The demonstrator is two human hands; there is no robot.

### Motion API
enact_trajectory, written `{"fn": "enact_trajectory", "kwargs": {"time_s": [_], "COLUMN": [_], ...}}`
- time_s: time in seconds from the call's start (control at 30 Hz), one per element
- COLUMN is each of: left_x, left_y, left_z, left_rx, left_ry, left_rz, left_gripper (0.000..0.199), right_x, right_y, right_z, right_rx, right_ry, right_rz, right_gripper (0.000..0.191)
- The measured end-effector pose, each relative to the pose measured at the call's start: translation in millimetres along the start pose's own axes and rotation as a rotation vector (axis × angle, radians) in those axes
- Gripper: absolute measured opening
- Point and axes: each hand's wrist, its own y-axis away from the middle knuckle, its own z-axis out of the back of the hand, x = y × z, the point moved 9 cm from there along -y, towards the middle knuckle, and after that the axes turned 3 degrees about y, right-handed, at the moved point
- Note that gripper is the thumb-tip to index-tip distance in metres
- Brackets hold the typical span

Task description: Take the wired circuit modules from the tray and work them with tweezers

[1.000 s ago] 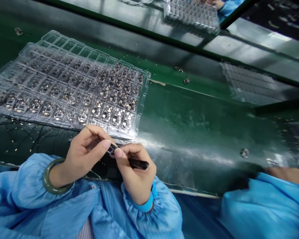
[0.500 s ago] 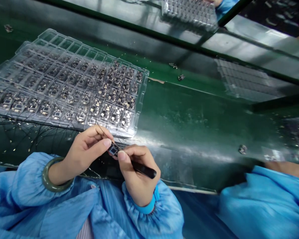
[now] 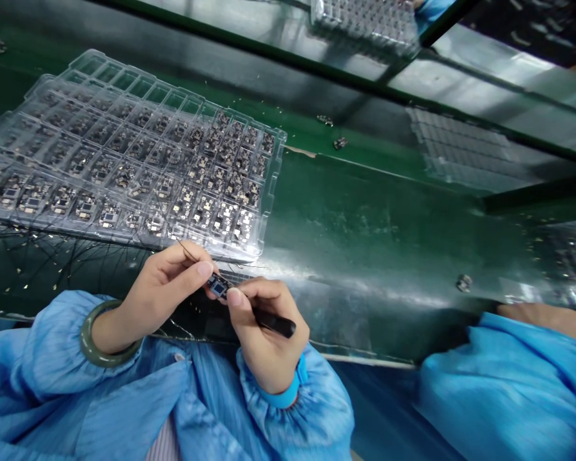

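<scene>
- Board (image 3: 217, 286): lower centre of frame, between both hands, nearer the wearer than the loaded trays (image 3: 253, 251) at left.
- Left hand (image 3: 166, 288): fingers pinching the board's left end; thin dark wire (image 3: 187, 251) by the forefinger.
- Right hand (image 3: 266, 330): fingers closed on a black tool (image 3: 276, 323), thumb at the board's right end; tool tip hidden.
- Step, judged: fine two-handed work on the board.
- Next move seems to call for a steady board, small tool motions.
</scene>
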Motion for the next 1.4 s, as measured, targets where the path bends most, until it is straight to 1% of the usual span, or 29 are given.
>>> {"fn": "enact_trajectory", "kwargs": {"time_s": [0.2,0.33,0.37,0.43,0.53,0.6,0.63,0.7,0.77,0.8,0.83,0.9,0.97,1.1,1.2,1.27,1.4], "left_x": [3,-3,-5,-8,-10,-8,-6,0,9,12,15,20,24,29,33,33,32], "left_y": [0,0,1,2,4,6,8,13,19,21,24,26,25,20,18,18,18], "left_z": [1.7,-0.8,-2.2,-3.8,-4.1,-8.2,-11.6,-18.9,-25.7,-28.5,-31.1,-34.4,-34.5,-29.5,-25.4,-22.9,-22.3], "left_rx": [-0.014,-0.015,-0.009,-0.002,0.013,0.084,0.141,0.262,0.38,0.431,0.477,0.543,0.567,0.55,0.534,0.52,0.504], "left_ry": [-0.046,-0.219,-0.275,-0.366,-0.449,-0.518,-0.558,-0.633,-0.678,-0.692,-0.701,-0.721,-0.762,-0.854,-0.889,-0.894,-0.866], "left_rz": [0.024,0.011,0.006,0.0,0.006,0.017,0.027,0.058,0.098,0.115,0.126,0.134,0.13,0.13,0.146,0.157,0.177], "left_gripper": [0.012,0.012,0.013,0.014,0.015,0.015,0.015,0.014,0.013,0.012,0.011,0.011,0.011,0.01,0.013,0.016,0.019], "right_x": [2,-2,-4,-5,-7,-16,-22,-34,-41,-44,-47,-54,-60,-69,-70,-69,-75], "right_y": [1,4,3,0,-8,-13,-14,-11,-5,-3,-1,3,7,9,4,1,1], "right_z": [1,2,4,12,34,51,62,88,108,112,111,101,88,61,50,55,87], "right_rx": [0.002,0.01,0.011,-0.014,-0.079,-0.117,-0.163,-0.306,-0.417,-0.429,-0.406,-0.318,-0.252,-0.191,-0.163,-0.207,-0.414], "right_ry": [-0.019,-0.059,-0.089,-0.219,-0.457,-0.479,-0.446,-0.361,-0.294,-0.27,-0.248,-0.204,-0.181,-0.165,-0.055,0.01,0.006], "right_rz": [-0.019,-0.051,-0.058,-0.046,-0.01,-0.06,-0.098,-0.152,-0.149,-0.147,-0.153,-0.194,-0.244,-0.33,-0.33,-0.302,-0.285], "right_gripper": [0.009,0.009,0.009,0.01,0.021,0.029,0.033,0.038,0.039,0.038,0.035,0.023,0.012,0.017,0.018,0.018,0.019]}}
